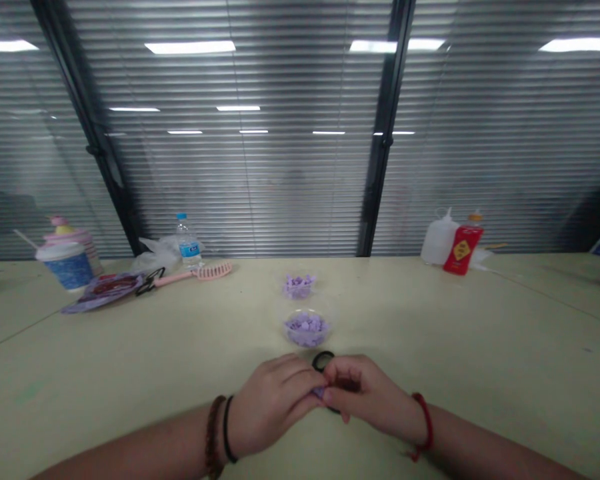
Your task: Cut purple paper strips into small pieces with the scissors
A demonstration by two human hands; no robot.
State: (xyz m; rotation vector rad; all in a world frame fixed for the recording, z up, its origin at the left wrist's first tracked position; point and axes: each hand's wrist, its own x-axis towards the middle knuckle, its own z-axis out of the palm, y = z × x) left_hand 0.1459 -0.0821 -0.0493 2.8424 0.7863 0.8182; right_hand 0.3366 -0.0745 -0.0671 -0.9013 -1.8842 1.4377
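My left hand (280, 397) is closed, its thumb and fingertips pinching a small purple piece (319, 392). From the other side my right hand (367, 393) meets it, thumb and finger closed at the same piece. Most of that piece is hidden by my fingers. Just behind my fingertips a black loop (323, 359) shows; more black shows below them, and the rest of it is covered. Beyond my hands stands a clear round bowl (306, 341) of purple pieces. A second clear tub (299, 292) with similar purple pieces is farther back.
On the left are a blue-and-white cup (69, 267), a purple flat bag (100, 293), a pink hairbrush (213, 271) and a water bottle (189, 247). A white squeeze bottle (437, 241) and a red bottle (463, 248) stand at back right, before the blinds.
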